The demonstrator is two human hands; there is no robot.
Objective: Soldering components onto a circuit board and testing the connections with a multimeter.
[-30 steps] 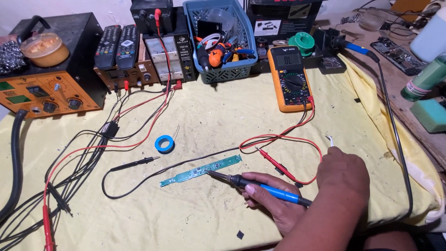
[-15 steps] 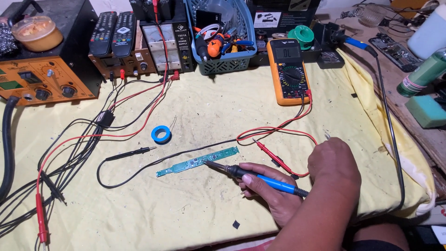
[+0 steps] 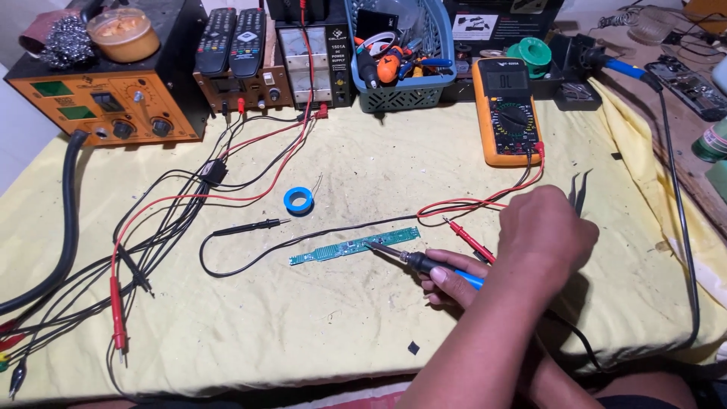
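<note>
Gripped in the right hand (image 3: 530,250), the soldering iron (image 3: 424,263) is now touched to the green circuit strip (image 3: 352,246), nearer than before.

The circuit strip (image 3: 354,246) lies mid-worktop (image 3: 363,326), solder spool (image 3: 298,201) behind it, multimeter (image 3: 508,110) toward the back edge (right of the basket (image 3: 401,83)), tweezers (image 3: 578,191) rightward.

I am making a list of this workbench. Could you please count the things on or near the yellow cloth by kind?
Soldering iron, in the right hand: 1
Green circuit board strip: 1
Blue solder reel: 1
Yellow multimeter: 1
Remote controls: 2
Tweezers: 1
Blue basket: 1
Total: 8
</note>
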